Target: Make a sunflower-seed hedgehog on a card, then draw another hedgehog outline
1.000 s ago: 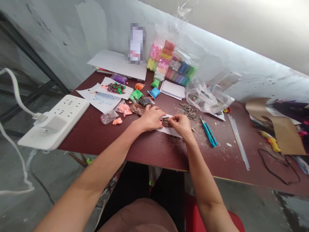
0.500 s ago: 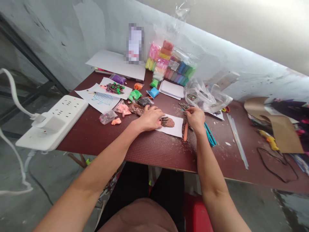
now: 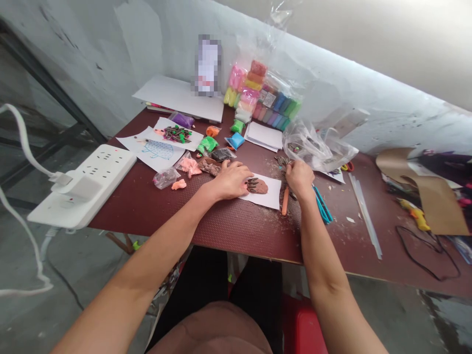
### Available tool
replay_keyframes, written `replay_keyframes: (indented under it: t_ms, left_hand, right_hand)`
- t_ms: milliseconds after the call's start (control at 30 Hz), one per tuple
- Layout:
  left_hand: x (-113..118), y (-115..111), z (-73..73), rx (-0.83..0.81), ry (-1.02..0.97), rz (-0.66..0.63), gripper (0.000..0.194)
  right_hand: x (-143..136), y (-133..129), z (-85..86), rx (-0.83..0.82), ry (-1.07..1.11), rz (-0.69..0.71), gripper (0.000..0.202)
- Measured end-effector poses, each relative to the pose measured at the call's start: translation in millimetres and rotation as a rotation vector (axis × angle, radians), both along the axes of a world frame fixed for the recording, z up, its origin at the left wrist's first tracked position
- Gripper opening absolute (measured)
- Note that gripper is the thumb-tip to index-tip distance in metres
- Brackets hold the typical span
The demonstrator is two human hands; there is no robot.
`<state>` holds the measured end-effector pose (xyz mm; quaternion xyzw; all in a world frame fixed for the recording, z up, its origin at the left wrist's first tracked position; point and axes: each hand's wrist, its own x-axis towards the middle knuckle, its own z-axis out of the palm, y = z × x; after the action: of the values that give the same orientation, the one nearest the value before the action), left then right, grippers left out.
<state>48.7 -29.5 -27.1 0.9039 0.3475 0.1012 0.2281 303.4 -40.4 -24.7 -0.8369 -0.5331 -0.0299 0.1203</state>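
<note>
On a white paper sheet [image 3: 272,200] lies a flat oval of brown clay [image 3: 261,186], with dark slender pieces like seed husks set in its left part. My left hand [image 3: 233,180] rests over the sheet's left edge, fingers stretched out and apart, tips at the clay's left end. My right hand [image 3: 300,178] is closed, with fingertips pinched beside a small heap of dark slender pieces [image 3: 282,161]; what lies between them is hidden. Below its fingers is an orange stick-like tool [image 3: 285,200]. A teal cutter-like tool [image 3: 322,204] lies right of the right wrist.
Clay packets [image 3: 236,141] and a hedgehog-like drawing [image 3: 157,150] are at left. Another sheet holds a spiky clay piece [image 3: 177,133]. A power strip [image 3: 83,187] sits at the left edge. Plastic bags [image 3: 313,147], clear sticks [image 3: 365,216] and a yellow glue gun [image 3: 418,216] are rightward.
My right hand has turned slightly, its fingers now more hidden beside the heap. My left hand and the clay stay in place. The whole view has shifted a little.
</note>
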Motion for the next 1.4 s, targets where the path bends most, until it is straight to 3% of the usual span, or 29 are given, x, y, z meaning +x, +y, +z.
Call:
replay_keyframes:
  t_ms: [200,333,467,600,700,867,967,1133,1400]
  left_hand:
    - [0,-1,0.6,0.009,-0.001,-0.002,0.040]
    - [0,-1,0.1,0.012,-0.008,-0.003,0.042]
    - [0,-1,-0.2,0.008,0.002,0.005,0.043]
    - [0,-1,0.9,0.007,0.008,0.005,0.043]
    - [-1,-2,1.5,0.001,0.005,0.001,0.042]
    - [0,-1,0.0,0.009,-0.001,0.010,0.042]
    - [1,-1,-0.6,0.011,-0.005,0.010,0.042]
    - [1,-1,0.4,0.004,0.009,0.004,0.043]
    - [-1,-1,-0.7,0.022,0.000,-0.004,0.040]
  right_hand:
    - [-1,-17,3.5,0.083,0.283,0.112,0.029]
    - [-19,-32,6.8,0.086,0.662,0.235,0.033]
    - [-40,-44,10.5,0.018,0.904,0.238,0.031]
    - [-50,-53,16.6,-0.068,0.924,0.204,0.024]
    - [-52,-59,20.0,-0.031,0.940,0.174,0.020]
    - [-51,-69,21.4,-0.035,1.000,0.179,0.029]
    - [-53,-73,18.2,-0.032,0.997,0.218,0.032]
    - [-61,-75,4.4,0.137,0.941,0.279,0.025]
    - [-68,-68,-0.9,0.102,0.980,0.229,0.014]
